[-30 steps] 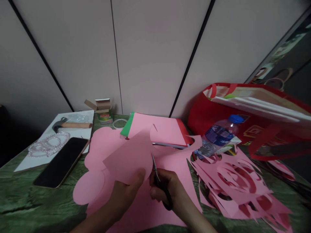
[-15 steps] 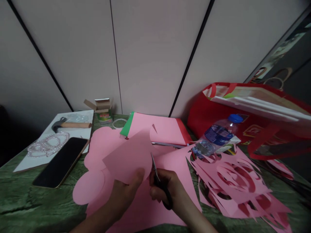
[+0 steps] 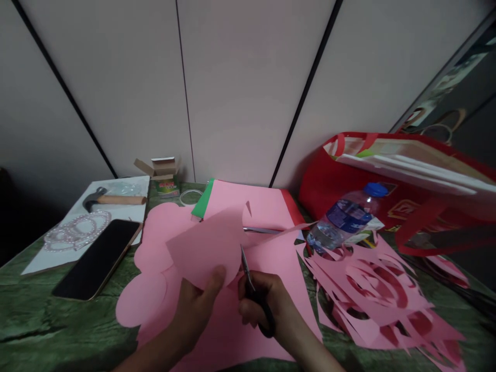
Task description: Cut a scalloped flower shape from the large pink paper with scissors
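Observation:
Between thumb and fingers my left hand [image 3: 199, 305] pinches a sheet of pink paper [image 3: 205, 245], raised over the table. The sheet's right side has a curved cut edge, and a strip trails off to the right. My right hand [image 3: 265, 299] is wrapped round black-handled scissors [image 3: 247, 268], whose blades point up and away at that curved edge. Underneath lies a large pink sheet [image 3: 240, 341]. Several cut pink paper circles [image 3: 141, 298] rest to the left, overlapping one another.
Pink paper offcuts [image 3: 380, 294] pile up on the right beside a water bottle [image 3: 349, 214] and a red bag [image 3: 318, 173]. At left lie a phone [image 3: 96, 261], a bead string [image 3: 77, 230] and a hammer [image 3: 116, 200]. An opened small box [image 3: 166, 178] stands behind.
The held paper has turned and shifted slightly, and my left thumb sits a little higher and further left. The trailing strip now reaches toward the bottle. My right hand stays nearly in place.

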`<action>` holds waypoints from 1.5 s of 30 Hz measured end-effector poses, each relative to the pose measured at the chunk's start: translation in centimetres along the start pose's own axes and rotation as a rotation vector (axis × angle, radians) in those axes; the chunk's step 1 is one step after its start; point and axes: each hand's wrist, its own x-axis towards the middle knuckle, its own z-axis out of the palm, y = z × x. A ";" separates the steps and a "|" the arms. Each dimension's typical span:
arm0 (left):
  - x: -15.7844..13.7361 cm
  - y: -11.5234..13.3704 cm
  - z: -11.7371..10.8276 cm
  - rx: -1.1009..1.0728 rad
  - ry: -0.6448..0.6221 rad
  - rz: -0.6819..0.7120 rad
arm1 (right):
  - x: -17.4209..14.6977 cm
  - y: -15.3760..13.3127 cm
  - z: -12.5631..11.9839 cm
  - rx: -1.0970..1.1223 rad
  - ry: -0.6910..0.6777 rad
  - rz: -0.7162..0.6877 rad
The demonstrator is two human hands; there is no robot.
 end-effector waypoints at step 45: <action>-0.9 1.5 0.2 0.070 -0.052 -0.104 | 0.2 0.2 -0.6 -0.004 -0.067 -0.087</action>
